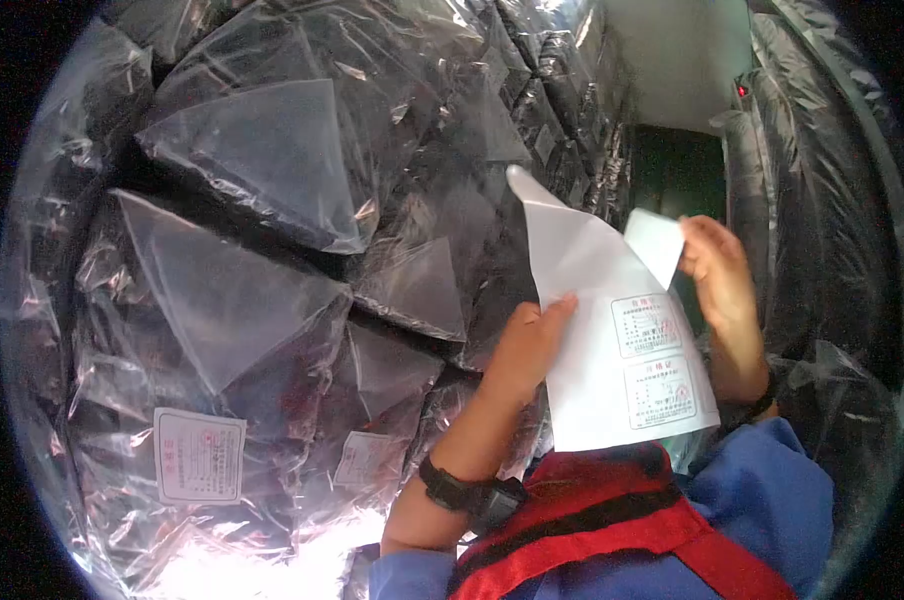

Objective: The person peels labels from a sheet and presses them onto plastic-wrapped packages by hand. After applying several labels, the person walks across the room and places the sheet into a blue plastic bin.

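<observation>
My left hand (535, 345) grips the left edge of a white label sheet (592, 300), with the thumb on its front. Two printed labels with red stamps remain on the sheet's lower right, and its top curls over. The fingers of my right hand (714, 262) pinch a small blank-faced white label (655, 245) by its right edge, beside the sheet's upper right. Stacked dark bundles wrapped in clear plastic (262, 170) rise to the left of both hands.
One printed label (200, 456) sits on a wrapped bundle at lower left, and another label (363, 458) is right of it. More plastic-wrapped dark bundles (812, 180) line the right side. Between the stacks, a narrow gap leads to a dark green panel (680, 185).
</observation>
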Demonstrator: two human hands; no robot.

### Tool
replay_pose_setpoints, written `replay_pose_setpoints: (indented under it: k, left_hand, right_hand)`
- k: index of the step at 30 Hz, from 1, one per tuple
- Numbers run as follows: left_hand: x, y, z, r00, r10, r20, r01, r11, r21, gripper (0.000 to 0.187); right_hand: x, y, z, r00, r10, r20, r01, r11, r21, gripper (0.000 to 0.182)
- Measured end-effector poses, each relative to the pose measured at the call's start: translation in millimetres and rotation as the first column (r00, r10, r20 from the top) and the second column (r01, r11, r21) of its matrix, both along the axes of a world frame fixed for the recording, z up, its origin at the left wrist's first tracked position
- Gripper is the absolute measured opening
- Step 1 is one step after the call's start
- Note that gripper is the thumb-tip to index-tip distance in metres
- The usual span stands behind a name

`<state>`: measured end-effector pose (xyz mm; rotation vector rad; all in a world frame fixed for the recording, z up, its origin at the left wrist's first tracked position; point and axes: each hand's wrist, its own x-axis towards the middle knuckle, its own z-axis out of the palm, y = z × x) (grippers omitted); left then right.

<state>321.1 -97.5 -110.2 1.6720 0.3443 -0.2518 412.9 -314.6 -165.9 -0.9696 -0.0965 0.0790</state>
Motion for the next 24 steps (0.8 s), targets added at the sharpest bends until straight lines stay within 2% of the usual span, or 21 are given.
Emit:
replay_pose_setpoints:
  k: [1, 3, 4, 6, 7, 8, 9, 11, 13, 14, 16, 17, 18, 19, 21, 22, 23, 24]
  left_hand:
    - [3, 1, -6, 1.0, -0.018, 0.001, 0.018, 1.0, 0.004, 0.038]
    - [7, 3, -13, 0.999, -0.045, 0.007, 0.045, 0.999, 0.015, 0.038]
    - [9, 0, -9, 0.997, -0.07, 0.02, 0.067, 0.988, 0.142, 0.037]
    - [13, -8, 1, 0.992, -0.126, 0.026, 0.106, 0.915, 0.389, 0.035]
    - [14, -5, -15, 0.952, -0.187, 0.242, 0.088, 0.926, 0.368, 0.03]
    - [15, 2, -44, 0.862, -0.234, 0.45, 0.075, 0.936, 0.343, 0.026]
    - [17, 3, -49, 0.726, -0.264, 0.635, 0.068, 0.946, 0.317, 0.023]
    - [19, 24, -42, 0.741, -0.555, 0.378, 0.28, 0.767, 0.578, 0.035]
    - [14, 24, -45, 0.858, -0.311, 0.408, 0.215, 0.94, 0.264, 0.035]
    - [14, 22, -47, 0.857, -0.268, 0.441, 0.176, 0.955, 0.237, 0.033]
    - [16, 19, -50, 0.842, -0.185, 0.507, 0.105, 0.978, 0.182, 0.028]
    - [17, 22, -51, 0.829, -0.242, 0.505, 0.113, 0.956, 0.272, 0.029]
    - [18, 25, -52, 0.816, -0.297, 0.495, 0.117, 0.925, 0.361, 0.029]
    - [18, 29, -54, 0.805, -0.35, 0.479, 0.118, 0.886, 0.448, 0.03]
    - [27, 37, -51, 0.942, -0.282, 0.18, 0.205, 0.911, 0.357, 0.03]
    - [31, 40, -52, 0.968, -0.251, 0.017, 0.235, 0.925, 0.3, 0.03]
    - [33, 39, -61, 0.928, -0.257, 0.268, 0.131, 0.902, 0.411, 0.03]
    - [34, 35, -75, 0.82, -0.281, 0.499, 0.003, 0.873, 0.487, 0.029]
  right_hand:
    - [3, -6, 1, 0.993, -0.116, -0.017, 0.116, 0.993, 0.036, 0.015]
    - [-4, -6, 15, 0.897, -0.424, 0.123, 0.43, 0.902, -0.031, 0.016]
    - [-13, 0, 19, 0.793, -0.546, 0.272, 0.604, 0.765, -0.226, 0.013]
    - [-45, 23, 38, 0.6, -0.281, 0.749, 0.704, 0.631, -0.327, 0.009]
    - [-53, 28, 44, 0.539, 0.058, 0.84, 0.564, 0.716, -0.411, 0.01]
    - [-60, 43, 47, 0.455, 0.297, 0.84, 0.463, 0.727, -0.508, 0.012]
    - [-65, 58, 41, 0.417, 0.341, 0.843, 0.387, 0.773, -0.504, 0.013]
    - [-61, 57, 43, 0.4, 0.316, 0.86, 0.373, 0.801, -0.468, 0.017]
    - [-61, 58, 28, 0.72, 0.11, 0.685, 0.262, 0.871, -0.415, 0.016]
    - [-61, 59, 24, 0.842, 0.018, 0.539, 0.219, 0.902, -0.372, 0.016]
    - [-59, 65, 29, 0.942, 0.209, 0.263, -0.114, 0.935, -0.335, 0.014]
    - [-56, 69, 32, 0.94, 0.316, 0.128, -0.272, 0.922, -0.276, 0.013]
    - [-54, 69, 31, 0.934, 0.357, 0.025, -0.343, 0.913, -0.221, 0.008]
    - [-51, 69, 28, 0.937, 0.343, 0.069, -0.319, 0.918, -0.235, 0.008]
    - [-42, 70, 24, 0.938, 0.312, 0.154, -0.267, 0.929, -0.257, 0.007]
    - [-39, 73, 31, 0.93, 0.297, 0.216, -0.219, 0.92, -0.325, 0.007]
    - [-33, 77, 35, 0.923, 0.301, 0.24, -0.218, 0.923, -0.318, 0.009]
    - [-25, 81, 38, 0.915, 0.304, 0.267, -0.217, 0.925, -0.311, 0.01]
